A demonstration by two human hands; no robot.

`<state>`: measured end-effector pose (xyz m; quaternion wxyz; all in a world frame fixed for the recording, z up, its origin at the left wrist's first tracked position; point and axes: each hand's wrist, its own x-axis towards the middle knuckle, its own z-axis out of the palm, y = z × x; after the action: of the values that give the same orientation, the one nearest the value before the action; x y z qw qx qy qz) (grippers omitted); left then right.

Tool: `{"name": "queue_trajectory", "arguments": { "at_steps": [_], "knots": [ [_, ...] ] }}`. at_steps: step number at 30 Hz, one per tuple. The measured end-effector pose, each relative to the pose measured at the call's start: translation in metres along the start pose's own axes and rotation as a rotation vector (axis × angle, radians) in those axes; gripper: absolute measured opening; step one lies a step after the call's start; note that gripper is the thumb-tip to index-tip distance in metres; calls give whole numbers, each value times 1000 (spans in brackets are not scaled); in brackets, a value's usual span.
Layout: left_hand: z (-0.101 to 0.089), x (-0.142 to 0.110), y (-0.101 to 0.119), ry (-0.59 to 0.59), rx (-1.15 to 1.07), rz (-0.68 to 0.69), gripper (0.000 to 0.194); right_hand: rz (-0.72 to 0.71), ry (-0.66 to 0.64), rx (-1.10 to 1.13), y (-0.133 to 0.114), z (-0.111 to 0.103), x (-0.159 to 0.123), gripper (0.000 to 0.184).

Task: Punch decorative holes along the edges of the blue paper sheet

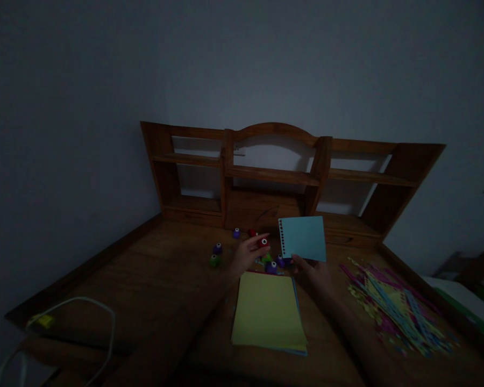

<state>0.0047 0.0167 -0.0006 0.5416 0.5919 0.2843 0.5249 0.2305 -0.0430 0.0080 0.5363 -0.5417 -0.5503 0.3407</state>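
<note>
My left hand [248, 253] is closed on a small red craft punch [263, 243] with a dark shape on its white top. Just to its right, a light blue sheet of paper [303, 236] stands upright in my right hand [310, 269], pinched at its lower edge. A row of holes runs down the sheet's left side. Below both hands lies a stack of paper [269, 310] with a yellow sheet on top. Around my hands sit several more punches, among them a purple punch [271, 267], a green punch [214, 260] and another purple punch [236, 233].
A wooden shelf unit [272, 173] stands along the back of the wooden desk [157, 263]. On the right is a pile of coloured paper strips and scraps [401, 306]. A white cable [113, 322] loops at the left front, by a small yellow object [44, 321].
</note>
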Motion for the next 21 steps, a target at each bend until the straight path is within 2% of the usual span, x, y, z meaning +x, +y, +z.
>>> {"name": "queue_trajectory", "arguments": {
  "at_steps": [3,7,11,16,21],
  "knots": [
    [2,-1,2,-33,-26,-41,61,-9,-22,20,3,1,2,43],
    [6,-3,6,-20,15,-76,50,-34,-29,22,8,1,4,42],
    [6,-1,5,11,-7,-53,54,-60,-33,24,9,0,4,40],
    [5,0,1,-20,70,-68,38,-56,-32,47,6,0,3,36],
    [8,-2,0,-50,-19,-79,42,-37,-11,44,6,0,2,33]
  ]
}}
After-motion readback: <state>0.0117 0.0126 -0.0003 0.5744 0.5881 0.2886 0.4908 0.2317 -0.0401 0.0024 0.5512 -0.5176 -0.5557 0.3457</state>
